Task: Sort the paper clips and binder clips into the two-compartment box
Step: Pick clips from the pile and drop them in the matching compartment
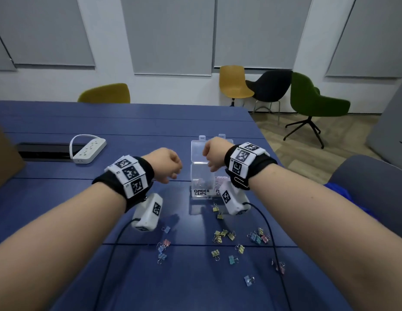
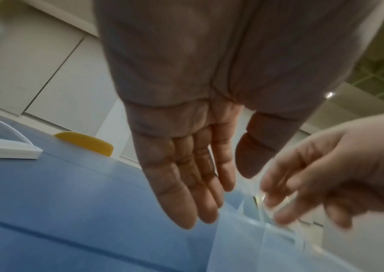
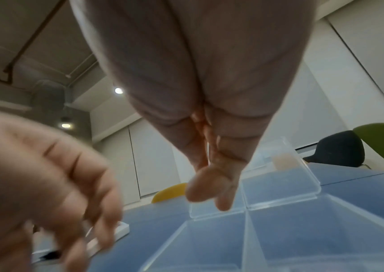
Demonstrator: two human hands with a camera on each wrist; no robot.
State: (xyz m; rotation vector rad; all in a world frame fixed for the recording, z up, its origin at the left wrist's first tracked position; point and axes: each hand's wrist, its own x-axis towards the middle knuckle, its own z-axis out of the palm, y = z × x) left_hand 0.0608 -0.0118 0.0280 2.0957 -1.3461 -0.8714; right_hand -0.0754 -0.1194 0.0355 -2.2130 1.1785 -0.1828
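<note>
A clear two-compartment box [image 1: 196, 178] stands on the blue table with both lids open; its front label reads "BINDER CLIPS" on the left side. Small clips lie inside it, and pinkish ones show in the right compartment [image 1: 219, 179]. My left hand [image 1: 174, 172] hovers just left of the box; in the left wrist view its fingers [image 2: 186, 193] are straight and the palm is empty. My right hand [image 1: 210, 163] hangs over the box [image 3: 246, 239], and its straight, close-set fingers [image 3: 211, 187] hold nothing visible. Several coloured binder clips [image 1: 224, 234] lie scattered in front of the box.
More binder clips lie at the front left [image 1: 163, 245] and front right [image 1: 279, 267]. A white power strip [image 1: 87, 149] and a dark cable slot [image 1: 45, 151] sit at the back left, with a cardboard box [image 1: 4, 158] at the left edge. Chairs [image 1: 269, 86] stand beyond the table's right edge.
</note>
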